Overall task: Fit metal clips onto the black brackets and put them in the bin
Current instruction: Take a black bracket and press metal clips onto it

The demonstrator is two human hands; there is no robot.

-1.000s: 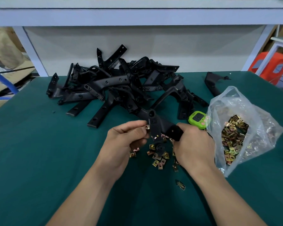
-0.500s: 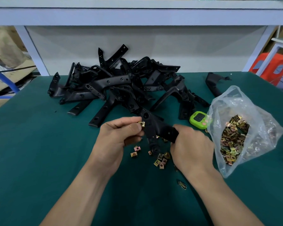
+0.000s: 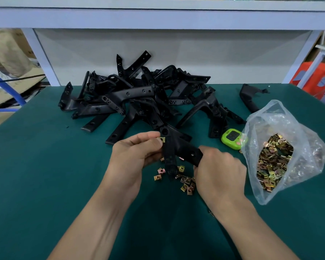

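Bracket pile [image 3: 139,98] behind loose clips [image 3: 186,182]; clip bag [image 3: 281,147] right.

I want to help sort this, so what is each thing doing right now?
left hand: pinches a metal clip at the held bracket's upper end.
right hand: grips the held bracket, lifted off the table.
loose clips: scattered on the table below the hands.
plastic bag: open, clips inside.
bracket pile: heaped at the back, untouched.
green timer: lying beside the bag.
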